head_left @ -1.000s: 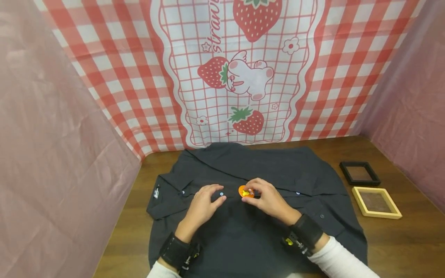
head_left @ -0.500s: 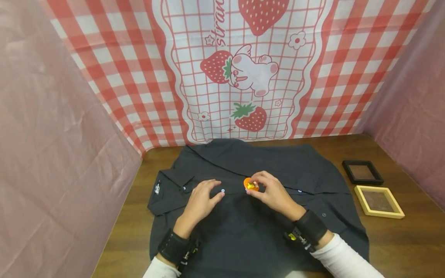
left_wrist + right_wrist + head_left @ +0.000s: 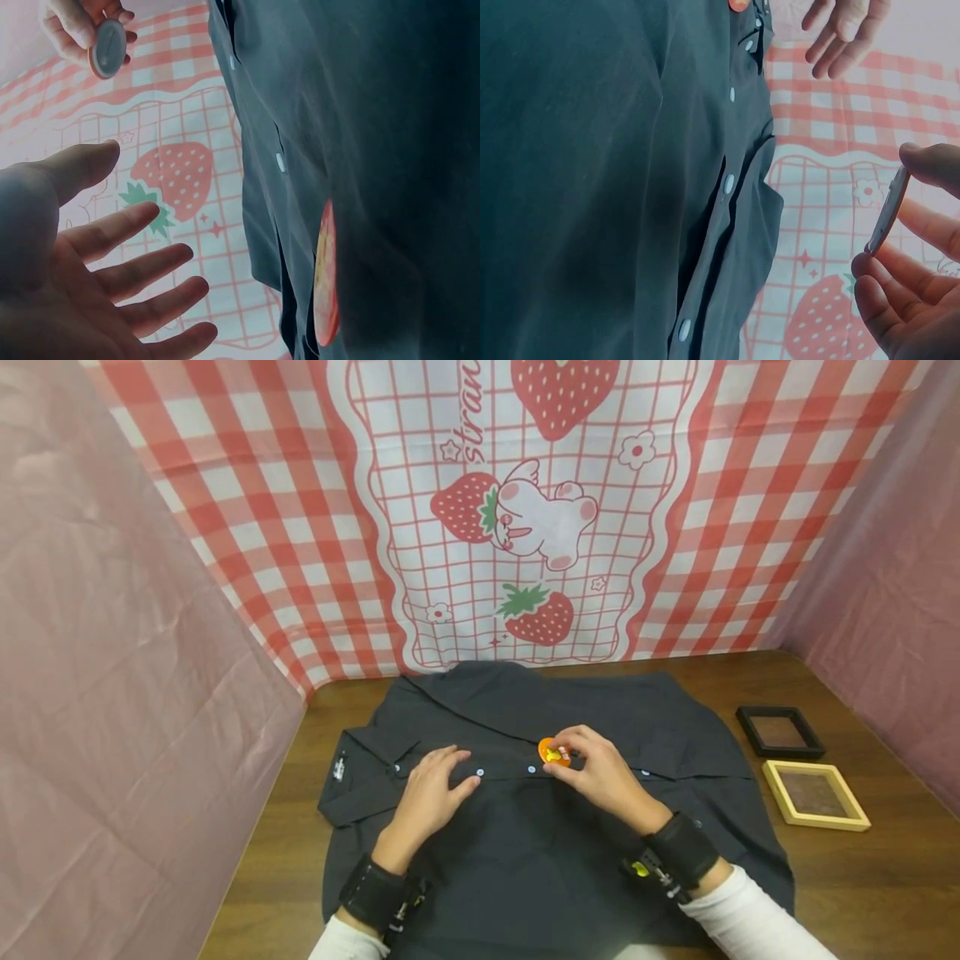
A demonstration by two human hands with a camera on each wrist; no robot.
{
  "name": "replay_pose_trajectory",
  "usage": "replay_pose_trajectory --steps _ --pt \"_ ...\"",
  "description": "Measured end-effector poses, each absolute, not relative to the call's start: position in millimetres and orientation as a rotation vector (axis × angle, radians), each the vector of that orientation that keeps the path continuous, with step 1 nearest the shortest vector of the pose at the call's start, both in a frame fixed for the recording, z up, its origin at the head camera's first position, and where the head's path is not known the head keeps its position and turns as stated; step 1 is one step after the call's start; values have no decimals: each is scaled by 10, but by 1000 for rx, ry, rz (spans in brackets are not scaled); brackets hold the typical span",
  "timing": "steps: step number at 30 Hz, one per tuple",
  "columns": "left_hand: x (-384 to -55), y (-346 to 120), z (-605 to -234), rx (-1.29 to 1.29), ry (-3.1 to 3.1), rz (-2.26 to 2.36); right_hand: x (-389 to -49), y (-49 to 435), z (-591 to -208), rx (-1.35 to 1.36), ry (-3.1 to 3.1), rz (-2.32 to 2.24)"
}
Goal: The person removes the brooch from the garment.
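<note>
A dark button-up shirt point(image 3: 480, 852) is spread out with its collar to the left. Between thumb and fingertips, my right hand point(image 3: 592, 768) pinches a round orange button badge point(image 3: 551, 753) with a yellow figure on it. The grey back of this badge point(image 3: 109, 51) shows in the left wrist view. My left hand point(image 3: 431, 789) is held over the shirt near a white button, fingers apart and holding nothing. A second, reddish round badge point(image 3: 326, 276) sits on the shirt front beside the left hand in the left wrist view; in the head view the left hand hides it.
On the wooden table point(image 3: 885, 877), to the right of the shirt, lie a black square frame point(image 3: 810, 743) and a pale wooden frame point(image 3: 786, 806). A red checked strawberry cloth point(image 3: 525, 552) hangs behind, and pink cloth point(image 3: 150, 693) closes off both sides.
My right hand has moved a little to the right and away from the left hand, carrying the badge and uncovering a shirt button. The left hand has hardly moved.
</note>
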State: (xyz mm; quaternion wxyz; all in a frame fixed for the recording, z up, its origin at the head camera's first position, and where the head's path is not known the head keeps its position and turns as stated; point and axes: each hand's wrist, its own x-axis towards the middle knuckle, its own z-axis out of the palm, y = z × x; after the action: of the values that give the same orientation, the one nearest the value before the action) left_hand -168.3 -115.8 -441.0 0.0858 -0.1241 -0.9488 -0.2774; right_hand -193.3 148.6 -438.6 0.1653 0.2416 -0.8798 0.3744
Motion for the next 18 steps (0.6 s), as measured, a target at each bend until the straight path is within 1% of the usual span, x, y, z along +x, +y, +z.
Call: replay_pose_trajectory --steps 8,18 --pt "-1678 -1179 -4434 -349 -2856 -826 -1935 1580 -4454 647 -2521 1025" --pt "-1652 -1194 -4437 -330 -2876 -837 -1938 1655 -4423 612 -2516 1031"
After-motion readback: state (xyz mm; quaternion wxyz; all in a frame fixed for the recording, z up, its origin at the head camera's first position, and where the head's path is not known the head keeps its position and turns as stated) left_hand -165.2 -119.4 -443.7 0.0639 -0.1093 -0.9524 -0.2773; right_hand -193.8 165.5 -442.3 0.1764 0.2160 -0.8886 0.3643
